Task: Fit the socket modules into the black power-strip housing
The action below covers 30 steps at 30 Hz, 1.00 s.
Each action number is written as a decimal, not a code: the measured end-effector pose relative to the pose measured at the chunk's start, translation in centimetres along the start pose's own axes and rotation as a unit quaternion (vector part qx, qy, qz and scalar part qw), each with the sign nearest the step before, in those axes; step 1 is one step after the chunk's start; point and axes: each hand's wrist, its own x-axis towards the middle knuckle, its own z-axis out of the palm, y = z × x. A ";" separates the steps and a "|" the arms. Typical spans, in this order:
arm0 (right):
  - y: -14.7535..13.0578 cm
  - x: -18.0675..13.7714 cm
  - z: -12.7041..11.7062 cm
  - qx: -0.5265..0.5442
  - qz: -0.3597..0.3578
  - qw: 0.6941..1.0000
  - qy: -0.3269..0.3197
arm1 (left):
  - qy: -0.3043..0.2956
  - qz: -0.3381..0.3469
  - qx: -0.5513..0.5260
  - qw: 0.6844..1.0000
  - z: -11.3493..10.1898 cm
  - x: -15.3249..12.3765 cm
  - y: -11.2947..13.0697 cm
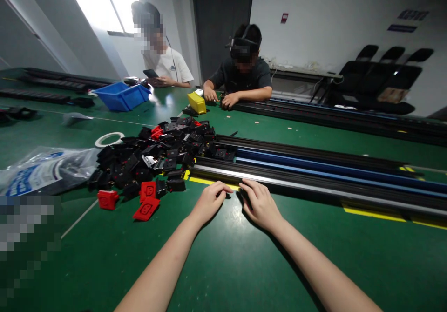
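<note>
My left hand (pixel 211 199) rests by the near edge of a long black rail (pixel 286 181), its fingers stretched toward the right and slightly curved. Nothing can be seen in it. Facing it across a small gap, my right hand (pixel 258 202) lies with fingers apart and bent, fingertips near the rail's edge, and it too appears to hold nothing. Blue strips (pixel 296 163) run along the inside of the rails. Left of my hands is a heap of black socket modules (pixel 171 153). Red socket pieces (pixel 146 209) lie at its near side.
A clear plastic bag (pixel 52 170) and a white tape roll (pixel 109 139) lie left of the heap. Farther back are a blue bin (pixel 120 96) and a yellow bin (pixel 196 103). Across the green table (pixel 230 265), one co-worker handles small parts beside more rails; another holds a dark tablet (pixel 151 73).
</note>
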 end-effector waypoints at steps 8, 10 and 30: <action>1.1 4.1 2.1 -0.081 -0.013 0.996 0.046 | 0.130 -0.102 -0.094 0.982 -0.3 0.2 -0.8; 1.4 4.3 2.4 -0.125 0.018 0.991 0.041 | 0.152 -0.118 -0.106 0.976 -0.4 0.3 -0.9; 2.0 4.6 3.0 -0.207 0.043 0.977 -0.001 | 0.302 -0.167 -0.121 0.931 -4.2 1.9 -4.4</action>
